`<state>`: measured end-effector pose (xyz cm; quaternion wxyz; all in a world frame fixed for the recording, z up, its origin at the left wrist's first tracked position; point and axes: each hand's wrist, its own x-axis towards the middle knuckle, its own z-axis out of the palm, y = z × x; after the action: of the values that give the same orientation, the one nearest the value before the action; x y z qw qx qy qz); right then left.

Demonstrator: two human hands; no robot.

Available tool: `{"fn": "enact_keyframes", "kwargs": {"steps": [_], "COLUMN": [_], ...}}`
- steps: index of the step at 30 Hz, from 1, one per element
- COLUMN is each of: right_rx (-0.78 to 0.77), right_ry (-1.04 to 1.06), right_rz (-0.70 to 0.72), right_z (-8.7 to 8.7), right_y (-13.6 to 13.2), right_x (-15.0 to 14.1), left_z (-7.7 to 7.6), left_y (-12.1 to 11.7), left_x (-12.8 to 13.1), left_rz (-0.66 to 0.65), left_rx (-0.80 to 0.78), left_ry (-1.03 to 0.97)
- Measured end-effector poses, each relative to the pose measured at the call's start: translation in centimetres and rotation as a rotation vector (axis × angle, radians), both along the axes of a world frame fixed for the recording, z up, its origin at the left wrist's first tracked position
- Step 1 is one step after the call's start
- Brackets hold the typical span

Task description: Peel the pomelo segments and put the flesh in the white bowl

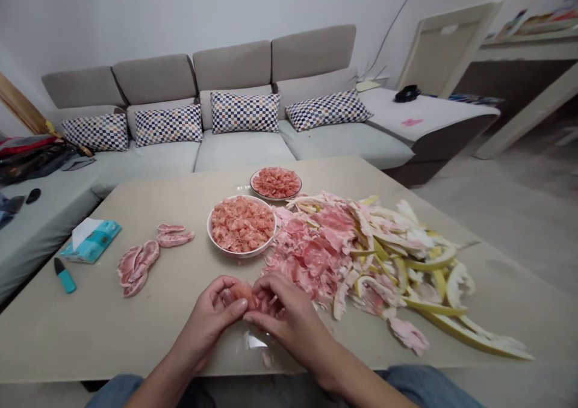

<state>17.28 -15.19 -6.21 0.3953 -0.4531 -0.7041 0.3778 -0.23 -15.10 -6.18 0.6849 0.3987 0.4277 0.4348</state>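
Near the table's front edge, my left hand (221, 306) and my right hand (282, 306) pinch a piece of pink pomelo flesh (244, 293) between them. Fingers partly cover it. Just beyond stands a white bowl (241, 254) heaped with peeled pomelo pulp (242, 222). Behind that bowl is a dark-rimmed plate (276, 199) with more pulp. Pink membranes (311, 251) lie piled to the right of my hands, running into yellow-green pomelo rinds (433, 263). On the left rest several unpeeled pomelo segments (138, 266), apart from my hands.
A blue tissue pack (93, 241) and a small knife with a teal handle (66, 278) lie on the table's left side. Beyond the table (171, 336) stands a grey sofa (244, 149) with checkered cushions (246, 112). A loose membrane scrap (409, 334) lies near the front right.
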Motion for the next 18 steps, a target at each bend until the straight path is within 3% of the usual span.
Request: {"fn": "enact_keyframes", "kwargs": {"steps": [7,18], "right_rx": [-0.063,0.008], "right_ry": [0.087,0.064], "right_rz": [0.032,0.029], "right_z": [0.5,1.1], "right_y": [0.2,0.4], "right_x": [0.1,0.7], "left_z": [0.0,-0.3], "left_y": [-0.1,0.0], "left_x": [-0.2,-0.3], "left_rz": [-0.023,0.008], "left_rx": [0.044,-0.007], "left_ry": [-0.009,-0.077]}}
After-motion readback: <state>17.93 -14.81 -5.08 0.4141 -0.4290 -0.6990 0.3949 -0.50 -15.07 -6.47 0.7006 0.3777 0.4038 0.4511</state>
